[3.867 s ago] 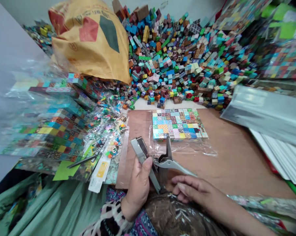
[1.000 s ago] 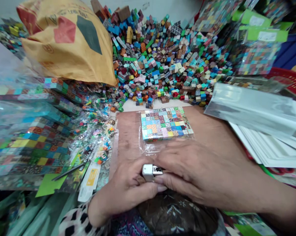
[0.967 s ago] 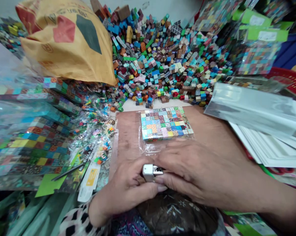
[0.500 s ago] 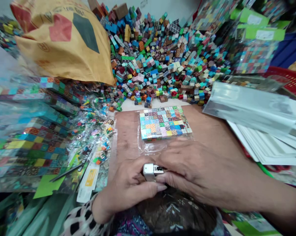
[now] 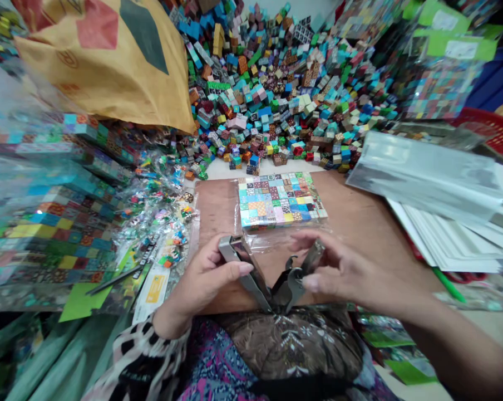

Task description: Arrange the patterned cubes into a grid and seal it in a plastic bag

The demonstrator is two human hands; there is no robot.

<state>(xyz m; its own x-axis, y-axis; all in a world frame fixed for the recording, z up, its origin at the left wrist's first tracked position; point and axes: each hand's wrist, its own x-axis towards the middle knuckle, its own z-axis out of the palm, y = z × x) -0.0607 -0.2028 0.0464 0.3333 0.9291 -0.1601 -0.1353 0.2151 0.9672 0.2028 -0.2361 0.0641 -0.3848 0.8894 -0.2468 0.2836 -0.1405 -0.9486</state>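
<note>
A metal stapler point(image 5: 251, 281) is spread wide into a V above the board's near edge. Its long arm is pinched by my left hand point(image 5: 212, 273), thumb on top. The other arm, angled up to the right, is between the thumb and fingers of my right hand point(image 5: 339, 262). Just beyond both hands lies a flat block of small patterned cubes point(image 5: 279, 200) in clear plastic wrap point(image 5: 268, 240), whose loose end points toward me. Both rest on a brown board point(image 5: 216, 214).
Loose cubes point(image 5: 268, 106) are heaped at the back. Bagged cube blocks point(image 5: 63, 234) and small bagged pieces point(image 5: 159, 206) stand left, below a yellow sack point(image 5: 122, 72). At right are white cards point(image 5: 443, 239), clear plastic sleeves point(image 5: 427, 172) and a red basket point(image 5: 491, 131).
The stapler, closed and mostly covered by my hands before, is now unfolded. My right hand has moved right and away from my left, drawing one arm of it outward.
</note>
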